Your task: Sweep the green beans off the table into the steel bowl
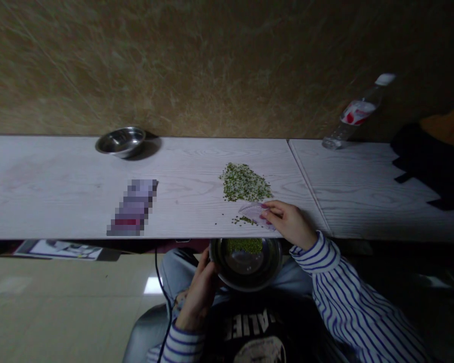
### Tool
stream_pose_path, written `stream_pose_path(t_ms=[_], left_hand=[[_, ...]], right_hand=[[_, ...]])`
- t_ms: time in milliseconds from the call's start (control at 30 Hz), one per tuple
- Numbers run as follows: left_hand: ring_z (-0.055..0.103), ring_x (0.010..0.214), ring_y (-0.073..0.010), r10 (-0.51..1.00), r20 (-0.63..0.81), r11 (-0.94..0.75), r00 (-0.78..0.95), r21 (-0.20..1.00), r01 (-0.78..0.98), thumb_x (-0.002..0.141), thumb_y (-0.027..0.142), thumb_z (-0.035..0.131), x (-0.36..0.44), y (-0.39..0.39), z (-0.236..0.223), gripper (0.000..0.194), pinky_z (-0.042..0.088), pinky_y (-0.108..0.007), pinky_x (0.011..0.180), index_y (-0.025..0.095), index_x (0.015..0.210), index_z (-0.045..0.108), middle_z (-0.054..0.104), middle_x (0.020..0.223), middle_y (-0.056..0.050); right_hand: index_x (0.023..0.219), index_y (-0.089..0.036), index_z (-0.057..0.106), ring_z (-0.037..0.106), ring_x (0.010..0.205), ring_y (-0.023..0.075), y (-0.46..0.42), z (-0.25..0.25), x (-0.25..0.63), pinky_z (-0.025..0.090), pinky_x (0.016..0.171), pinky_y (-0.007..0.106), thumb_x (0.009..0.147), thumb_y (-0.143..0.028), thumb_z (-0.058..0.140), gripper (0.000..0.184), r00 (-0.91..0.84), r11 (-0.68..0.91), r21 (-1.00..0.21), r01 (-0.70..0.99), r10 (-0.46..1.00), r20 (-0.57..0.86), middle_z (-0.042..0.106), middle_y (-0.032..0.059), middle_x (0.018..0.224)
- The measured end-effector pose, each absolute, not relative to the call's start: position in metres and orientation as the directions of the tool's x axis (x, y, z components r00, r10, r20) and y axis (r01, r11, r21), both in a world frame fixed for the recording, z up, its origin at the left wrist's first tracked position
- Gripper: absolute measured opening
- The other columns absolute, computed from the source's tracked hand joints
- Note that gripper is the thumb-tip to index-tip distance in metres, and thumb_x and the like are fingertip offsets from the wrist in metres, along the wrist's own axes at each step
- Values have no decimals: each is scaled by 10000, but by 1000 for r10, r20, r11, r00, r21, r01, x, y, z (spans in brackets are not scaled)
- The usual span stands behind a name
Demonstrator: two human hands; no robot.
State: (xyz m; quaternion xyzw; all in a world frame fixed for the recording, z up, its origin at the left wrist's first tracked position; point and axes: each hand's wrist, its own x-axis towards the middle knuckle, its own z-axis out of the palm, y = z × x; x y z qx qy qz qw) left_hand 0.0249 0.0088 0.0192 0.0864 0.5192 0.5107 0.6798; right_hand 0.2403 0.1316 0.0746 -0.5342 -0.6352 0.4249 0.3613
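Observation:
My left hand (203, 282) grips the left side of a steel bowl (245, 282), held over my lap just below the table's front edge. Small green beans (245, 245), probably mung beans, lie in the bowl toward the table. My right hand (287, 220) pinches a thin, pale purple, see-through piece (254, 209) with a curved edge; its exact kind is unclear. This piece rests on or just over the tabletop, among a few loose beans (245, 220) by the edge. Just beyond it, a spread-out heap of green beans (245, 184) lies on the table.
A second steel bowl (121, 143) sits by the wall on the left. Nearer is a blurred-out flat rectangular object (134, 206). To the right, a clear bottle (353, 113) with a white cap stands near dark cloth (435, 166). A black cable (162, 287) hangs beside my left arm.

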Motion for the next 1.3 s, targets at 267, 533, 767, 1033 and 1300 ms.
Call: stream_pose_path(t_ms=[267, 533, 767, 1033, 1300], left_hand=[[588, 698, -187, 792, -605, 448, -81, 666, -596, 629, 222, 685, 33, 8, 22, 638, 441, -276, 597, 227, 1259, 582, 670, 803, 1], [570, 693, -171, 796, -596, 418, -104, 666, -618, 621, 181, 664, 29, 7, 24, 621, 426, -248, 555, 228, 1236, 593, 663, 830, -5], [573, 687, -160, 800, -591, 407, -105, 663, -628, 634, 177, 671, 19, 5, 28, 609, 434, -249, 572, 222, 1234, 577, 658, 832, 6], [560, 669, -154, 793, -596, 411, -124, 674, -614, 634, 188, 666, 11, 4, 28, 574, 434, -247, 565, 216, 1201, 582, 649, 805, 15], [589, 741, -188, 821, -559, 403, -117, 713, -574, 664, 220, 660, -12, -3, 23, 608, 464, -263, 575, 219, 1266, 570, 666, 883, -17]], right_hand=[[950, -163, 658, 699, 564, 201, 118, 71, 252, 558, 511, 291, 752, -339, 669, 265, 76, -9, -936, 352, 997, 19, 764, 92, 756], [960, -203, 666, 716, 621, 201, 115, 62, 224, 563, 540, 289, 810, -291, 609, 183, -93, 74, -916, 394, 995, 40, 772, 73, 776], [988, -196, 664, 725, 644, 196, 109, 69, 212, 568, 577, 283, 830, -277, 597, 190, -207, 97, -902, 421, 978, 9, 770, 63, 772], [982, -173, 664, 671, 559, 160, 150, 74, 205, 516, 509, 250, 817, -234, 600, 188, -206, 100, -917, 387, 978, 20, 756, 57, 748], [1022, -159, 711, 680, 717, 161, 184, 76, 173, 527, 653, 275, 818, -164, 610, 228, -490, 194, -878, 437, 870, -52, 740, 56, 823]])
